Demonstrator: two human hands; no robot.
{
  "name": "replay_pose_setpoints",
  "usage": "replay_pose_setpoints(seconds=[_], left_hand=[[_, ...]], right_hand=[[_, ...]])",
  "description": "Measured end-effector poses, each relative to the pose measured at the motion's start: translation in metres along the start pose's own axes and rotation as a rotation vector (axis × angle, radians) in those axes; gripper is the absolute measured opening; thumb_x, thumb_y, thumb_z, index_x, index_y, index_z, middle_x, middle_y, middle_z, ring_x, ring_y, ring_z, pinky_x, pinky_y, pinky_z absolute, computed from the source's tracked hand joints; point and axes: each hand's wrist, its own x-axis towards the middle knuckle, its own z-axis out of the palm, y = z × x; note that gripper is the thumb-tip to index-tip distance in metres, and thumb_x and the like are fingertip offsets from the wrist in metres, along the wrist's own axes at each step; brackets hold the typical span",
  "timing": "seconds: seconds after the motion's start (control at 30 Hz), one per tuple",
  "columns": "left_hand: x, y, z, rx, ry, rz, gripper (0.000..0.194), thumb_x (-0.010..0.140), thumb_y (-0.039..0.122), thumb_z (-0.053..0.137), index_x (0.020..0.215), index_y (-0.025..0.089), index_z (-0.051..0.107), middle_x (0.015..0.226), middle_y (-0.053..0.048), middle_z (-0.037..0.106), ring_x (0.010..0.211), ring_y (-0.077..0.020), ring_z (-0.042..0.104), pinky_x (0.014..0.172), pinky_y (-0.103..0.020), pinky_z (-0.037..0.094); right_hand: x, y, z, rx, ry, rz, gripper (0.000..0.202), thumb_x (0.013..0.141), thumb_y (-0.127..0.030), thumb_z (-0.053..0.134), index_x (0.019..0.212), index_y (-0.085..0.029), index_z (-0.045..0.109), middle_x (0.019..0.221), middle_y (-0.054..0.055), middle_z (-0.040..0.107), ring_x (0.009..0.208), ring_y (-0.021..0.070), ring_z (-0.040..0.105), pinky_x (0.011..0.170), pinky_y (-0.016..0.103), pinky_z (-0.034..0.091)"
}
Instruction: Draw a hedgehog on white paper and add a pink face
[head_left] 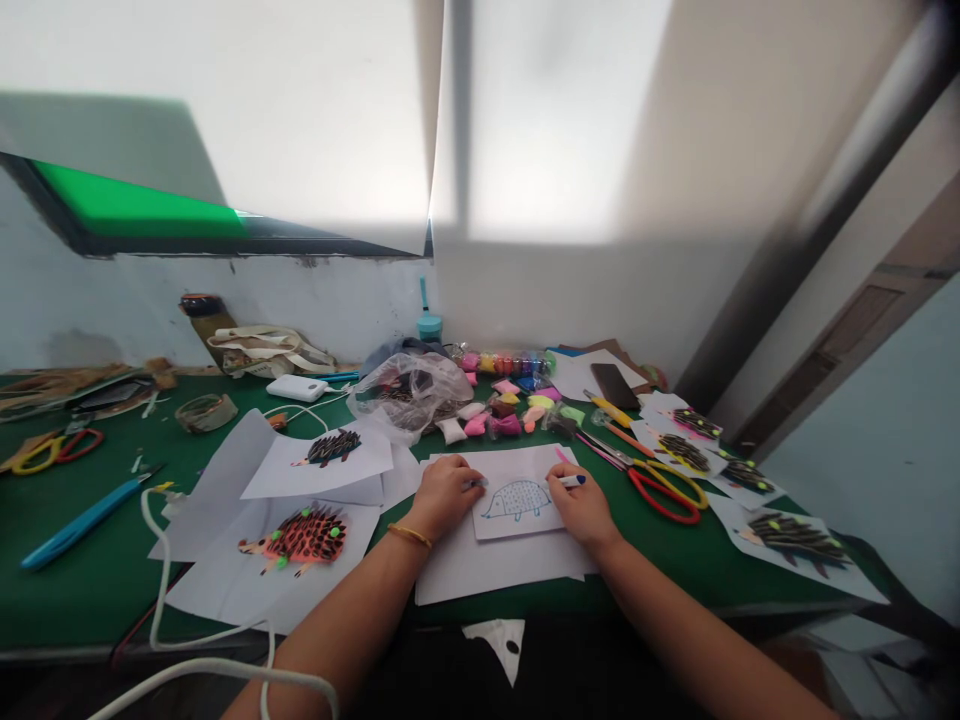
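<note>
Your right hand (550, 482) grips a thin white marker (572, 481), tip hidden. Your left hand (448, 494) pinches a blurry bit (476, 483) over the flat green counter (67, 600).

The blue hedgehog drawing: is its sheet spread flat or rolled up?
Spread flat: the small sheet lies on larger white paper, the drawing in plain view between left hand and right hand.
</note>
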Motion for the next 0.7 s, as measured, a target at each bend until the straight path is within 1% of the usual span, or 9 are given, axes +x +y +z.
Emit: replay_pose_setpoints(seconds=[0.2,0.37,0.5,0.7], left_hand=[[-0.0007,0.0017,-0.0014,-0.004,-0.007,-0.008,0.018,0.083,0.034,0.068,0.098,0.029,0.076,0.101,-0.003,0.066,0.097,-0.0203,0.058,0.087,-0.032,0.042],[-0.0007,0.0032,-0.0032,-0.018,-0.016,-0.021,0.018,0.083,0.034,0.068,0.098,0.030,0.076,0.102,-0.003,0.066,0.098,-0.0208,0.058,0.087,-0.033,0.043],[-0.0007,0.0027,-0.0032,-0.011,-0.018,-0.018,0.018,0.082,0.034,0.068,0.098,0.030,0.076,0.101,-0.003,0.066,0.097,-0.0205,0.058,0.087,-0.032,0.043],[-0.0009,0.0014,-0.0022,-0.013,-0.006,0.000,0.018,0.083,0.034,0.068,0.098,0.030,0.076,0.101,-0.003,0.066,0.096,-0.0199,0.058,0.087,-0.032,0.042]], right_hand=[[-0.0013,-0.0036,-0.0019,0.007,-0.026,0.013,0.020,0.080,-0.030,0.046,0.071,-0.021,0.061,0.075,0.002,0.065,0.076,0.0208,0.059,0.068,0.029,0.042],[-0.0021,-0.0052,-0.0046,0.050,0.014,0.016,0.019,0.080,-0.027,0.044,0.068,-0.021,0.058,0.072,0.002,0.063,0.074,0.0205,0.059,0.068,0.029,0.042],[-0.0017,-0.0035,-0.0037,0.038,-0.006,0.036,0.019,0.078,-0.027,0.044,0.066,-0.021,0.057,0.067,0.001,0.061,0.069,0.0196,0.057,0.064,0.029,0.040],[-0.0008,-0.0016,-0.0008,0.008,-0.016,0.018,0.019,0.078,-0.028,0.045,0.066,-0.021,0.058,0.068,0.000,0.061,0.070,0.0195,0.057,0.065,0.029,0.040]])
